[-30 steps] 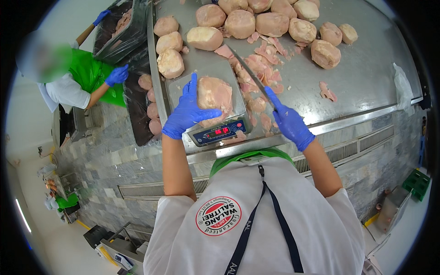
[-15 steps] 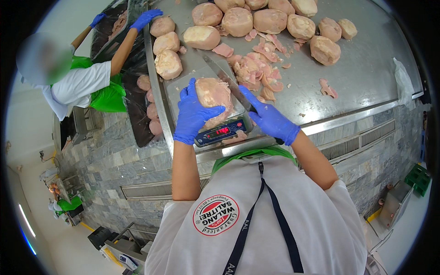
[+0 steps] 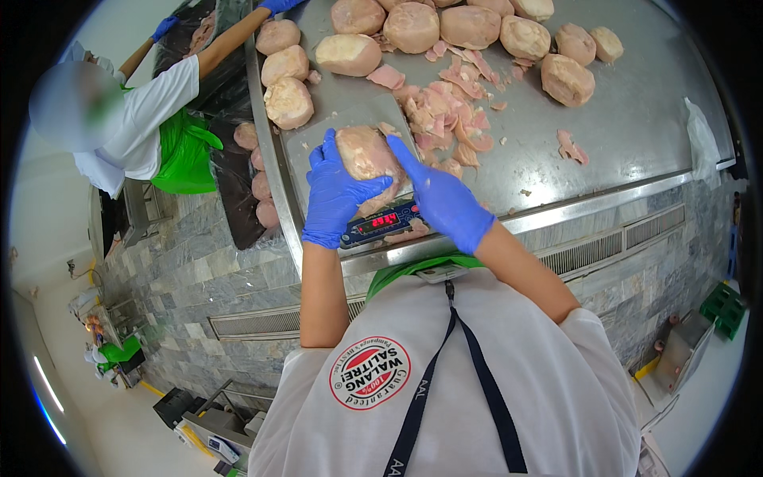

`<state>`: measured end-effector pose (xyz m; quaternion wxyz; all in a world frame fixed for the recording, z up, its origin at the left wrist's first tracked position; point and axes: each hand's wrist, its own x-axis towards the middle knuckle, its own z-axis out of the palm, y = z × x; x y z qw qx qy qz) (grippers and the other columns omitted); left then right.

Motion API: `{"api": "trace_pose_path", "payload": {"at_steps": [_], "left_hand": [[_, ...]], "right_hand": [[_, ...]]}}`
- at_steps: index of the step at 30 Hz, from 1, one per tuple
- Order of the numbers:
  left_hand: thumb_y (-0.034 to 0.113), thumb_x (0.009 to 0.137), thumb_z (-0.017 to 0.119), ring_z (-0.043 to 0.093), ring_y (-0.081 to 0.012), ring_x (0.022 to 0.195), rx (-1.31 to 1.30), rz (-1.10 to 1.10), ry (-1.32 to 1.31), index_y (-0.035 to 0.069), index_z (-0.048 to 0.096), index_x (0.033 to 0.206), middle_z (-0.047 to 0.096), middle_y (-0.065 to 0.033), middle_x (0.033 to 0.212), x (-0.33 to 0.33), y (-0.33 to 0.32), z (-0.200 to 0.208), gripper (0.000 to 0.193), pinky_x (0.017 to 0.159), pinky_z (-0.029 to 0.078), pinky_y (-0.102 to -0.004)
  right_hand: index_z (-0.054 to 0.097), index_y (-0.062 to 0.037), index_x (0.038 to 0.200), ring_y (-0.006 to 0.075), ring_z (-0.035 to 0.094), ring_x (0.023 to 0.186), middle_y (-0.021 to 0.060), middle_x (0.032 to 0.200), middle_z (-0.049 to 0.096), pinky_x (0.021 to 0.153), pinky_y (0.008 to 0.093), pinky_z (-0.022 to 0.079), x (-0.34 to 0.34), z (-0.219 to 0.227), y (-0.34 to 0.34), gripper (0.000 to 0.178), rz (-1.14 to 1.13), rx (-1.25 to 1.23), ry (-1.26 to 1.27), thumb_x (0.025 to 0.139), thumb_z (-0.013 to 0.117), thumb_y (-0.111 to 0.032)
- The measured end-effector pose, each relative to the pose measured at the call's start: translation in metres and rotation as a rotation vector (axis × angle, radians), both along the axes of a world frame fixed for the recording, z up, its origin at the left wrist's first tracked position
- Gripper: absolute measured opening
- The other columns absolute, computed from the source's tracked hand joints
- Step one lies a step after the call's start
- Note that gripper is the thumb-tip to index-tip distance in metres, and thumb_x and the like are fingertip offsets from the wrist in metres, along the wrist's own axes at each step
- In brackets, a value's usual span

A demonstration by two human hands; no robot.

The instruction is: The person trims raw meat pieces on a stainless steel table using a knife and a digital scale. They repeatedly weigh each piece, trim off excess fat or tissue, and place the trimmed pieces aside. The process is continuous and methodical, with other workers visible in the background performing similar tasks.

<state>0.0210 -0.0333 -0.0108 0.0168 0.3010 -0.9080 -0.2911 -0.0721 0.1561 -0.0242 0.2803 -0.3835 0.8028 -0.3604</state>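
Observation:
On a flat weighing scale at the table's near left lies a round, pale pink ham. My left hand, in a blue glove, grips it from the left with the thumb across its near side. Along the ham's right side is my gloved right hand, its index finger stretched forward and the other fingers curled underneath. The knife it gripped a moment ago is hidden now, under the hand and beside the ham. The scale's lit display shows between my wrists.
Pink trimmings lie heaped right of the scale. Several round hams line the far side, and others the left edge. A clear plastic bag hangs over the right edge. At left, a co-worker reaches into a black-lined bin.
My right hand has moved left and turned over the knife, so the blade no longer shows. A small flap stands at the ham's far edge. The co-worker's arm reaches farther out.

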Motion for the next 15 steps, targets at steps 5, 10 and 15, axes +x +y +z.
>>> {"api": "trace_pose_path", "payload": {"at_steps": [5, 10, 15], "left_hand": [[0.050, 0.056, 0.094, 0.037, -0.0424, 0.140, 0.047, 0.049, 0.017, -0.002, 0.032, 0.152, 0.041, -0.0274, 0.149, 0.000, 0.002, -0.002, 0.126, 0.114, 0.037, -0.0488], [0.050, 0.055, 0.095, 0.038, -0.0409, 0.139, 0.105, -0.046, 0.098, -0.001, 0.032, 0.153, 0.043, -0.0247, 0.148, 0.003, -0.011, -0.007, 0.127, 0.115, 0.035, -0.0479], [0.051, 0.055, 0.094, 0.043, -0.0396, 0.137, 0.008, -0.437, 0.220, 0.001, 0.036, 0.152, 0.044, -0.0222, 0.147, -0.009, -0.049, 0.004, 0.123, 0.114, 0.035, -0.0481]], "right_hand": [[0.013, -0.0240, 0.163, 0.0403, 0.066, 0.080, 0.0304, 0.091, 0.063, 0.075, 0.0488, 0.050, -0.014, -0.002, 0.019, 0.085, 0.047, -0.051, -0.225, 0.090, 0.048, 0.003], [0.013, -0.0238, 0.163, 0.0390, 0.064, 0.075, 0.0264, 0.085, 0.063, 0.071, 0.0513, 0.049, 0.012, 0.009, 0.081, 0.085, 0.098, 0.096, -0.149, 0.090, 0.048, 0.003], [0.014, -0.0273, 0.163, 0.0398, 0.064, 0.073, 0.0243, 0.086, 0.064, 0.068, 0.0512, 0.050, -0.011, 0.010, 0.084, 0.083, -0.041, 0.188, 0.014, 0.092, 0.048, 0.000]]}}
